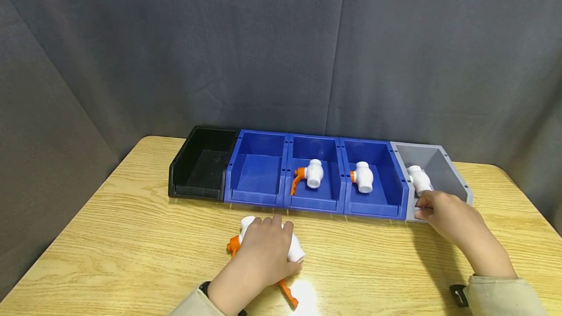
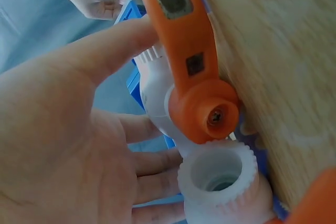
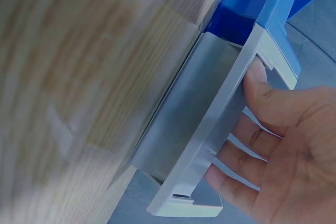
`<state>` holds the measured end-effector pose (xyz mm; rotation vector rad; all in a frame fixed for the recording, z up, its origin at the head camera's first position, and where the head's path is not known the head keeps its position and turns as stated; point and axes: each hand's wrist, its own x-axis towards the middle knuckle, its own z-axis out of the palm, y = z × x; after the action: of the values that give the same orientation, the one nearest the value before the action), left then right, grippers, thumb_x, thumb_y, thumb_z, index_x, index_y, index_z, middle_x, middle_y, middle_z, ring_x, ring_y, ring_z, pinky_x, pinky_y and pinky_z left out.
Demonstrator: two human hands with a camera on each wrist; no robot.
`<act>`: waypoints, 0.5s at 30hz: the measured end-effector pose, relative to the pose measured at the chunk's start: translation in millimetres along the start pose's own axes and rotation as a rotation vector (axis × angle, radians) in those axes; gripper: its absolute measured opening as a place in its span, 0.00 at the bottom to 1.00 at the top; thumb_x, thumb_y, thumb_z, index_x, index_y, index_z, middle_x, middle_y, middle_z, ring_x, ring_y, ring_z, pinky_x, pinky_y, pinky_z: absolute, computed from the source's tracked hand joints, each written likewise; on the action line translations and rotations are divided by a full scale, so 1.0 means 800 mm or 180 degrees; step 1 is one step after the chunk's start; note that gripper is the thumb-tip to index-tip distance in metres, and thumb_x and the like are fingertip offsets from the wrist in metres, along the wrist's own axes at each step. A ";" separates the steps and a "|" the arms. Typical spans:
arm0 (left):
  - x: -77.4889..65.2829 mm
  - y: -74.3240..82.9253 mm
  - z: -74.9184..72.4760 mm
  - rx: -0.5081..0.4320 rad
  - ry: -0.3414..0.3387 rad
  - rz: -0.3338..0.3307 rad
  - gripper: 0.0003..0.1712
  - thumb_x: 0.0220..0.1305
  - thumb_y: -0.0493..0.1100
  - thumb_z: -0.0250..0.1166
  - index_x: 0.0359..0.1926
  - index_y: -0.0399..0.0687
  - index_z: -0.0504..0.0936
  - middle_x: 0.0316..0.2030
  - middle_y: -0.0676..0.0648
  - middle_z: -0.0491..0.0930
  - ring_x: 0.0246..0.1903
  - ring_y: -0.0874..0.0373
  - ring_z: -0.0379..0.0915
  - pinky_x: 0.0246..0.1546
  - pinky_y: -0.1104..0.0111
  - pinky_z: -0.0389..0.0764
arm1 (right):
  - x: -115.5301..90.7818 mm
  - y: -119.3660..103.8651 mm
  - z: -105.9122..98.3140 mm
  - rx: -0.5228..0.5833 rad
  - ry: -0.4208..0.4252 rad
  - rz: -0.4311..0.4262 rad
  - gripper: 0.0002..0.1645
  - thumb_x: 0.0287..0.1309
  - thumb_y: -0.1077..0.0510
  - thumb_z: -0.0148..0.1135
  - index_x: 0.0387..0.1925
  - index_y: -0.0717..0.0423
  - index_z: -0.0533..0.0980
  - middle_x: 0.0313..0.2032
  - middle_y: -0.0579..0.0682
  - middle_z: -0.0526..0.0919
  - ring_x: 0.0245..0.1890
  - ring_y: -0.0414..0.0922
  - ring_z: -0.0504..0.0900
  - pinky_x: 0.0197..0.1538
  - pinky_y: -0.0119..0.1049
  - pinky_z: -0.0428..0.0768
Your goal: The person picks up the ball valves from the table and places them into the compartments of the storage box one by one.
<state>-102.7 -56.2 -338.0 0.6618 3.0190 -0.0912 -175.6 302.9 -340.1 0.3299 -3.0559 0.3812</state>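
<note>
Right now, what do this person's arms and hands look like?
The left hand and right hand wear no gloves. The left sleeve and right sleeve are beige. A black band shows by the left sleeve, a black slotted piece beside the right sleeve.

Left hand (image 1: 265,250) palm down, fingers spread; right hand (image 1: 453,217) farther forward, fingers bent.

A dark grey fabric curtain (image 1: 263,48) hung, creased, behind a wood-grain tabletop (image 1: 110,247) with rounded far corners. Near the far edge stood a black plastic storage bin (image 1: 195,191), its right side against the first of three adjoining blue bins (image 1: 259,167).
</note>
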 end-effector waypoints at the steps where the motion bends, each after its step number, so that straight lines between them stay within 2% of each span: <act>1: 0.000 0.000 0.000 -0.0003 0.0008 0.0011 0.39 0.50 0.70 0.70 0.49 0.44 0.79 0.40 0.44 0.78 0.40 0.50 0.78 0.46 0.56 0.76 | 0.000 0.000 0.000 -0.0004 0.0009 -0.0003 0.04 0.54 0.61 0.70 0.32 0.55 0.81 0.32 0.55 0.85 0.34 0.56 0.82 0.32 0.58 0.76; 8: 0.000 -0.004 -0.002 -0.0136 0.0099 0.0194 0.35 0.48 0.68 0.72 0.45 0.45 0.80 0.36 0.46 0.78 0.35 0.50 0.78 0.42 0.59 0.78 | -0.001 -0.001 0.001 -0.0033 0.0013 0.0008 0.04 0.55 0.62 0.70 0.33 0.55 0.81 0.33 0.57 0.85 0.35 0.58 0.82 0.32 0.59 0.76; 15: -0.001 -0.005 -0.002 -0.0248 0.0258 0.0442 0.32 0.48 0.65 0.73 0.44 0.45 0.81 0.35 0.47 0.78 0.36 0.52 0.77 0.43 0.60 0.79 | -0.002 -0.002 0.000 -0.0041 0.0022 0.0004 0.05 0.54 0.62 0.70 0.34 0.57 0.81 0.34 0.57 0.85 0.35 0.58 0.82 0.32 0.59 0.76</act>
<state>-104.0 -59.9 -336.5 0.8854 3.0228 0.0600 -174.0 301.7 -340.0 0.3254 -3.0505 0.3620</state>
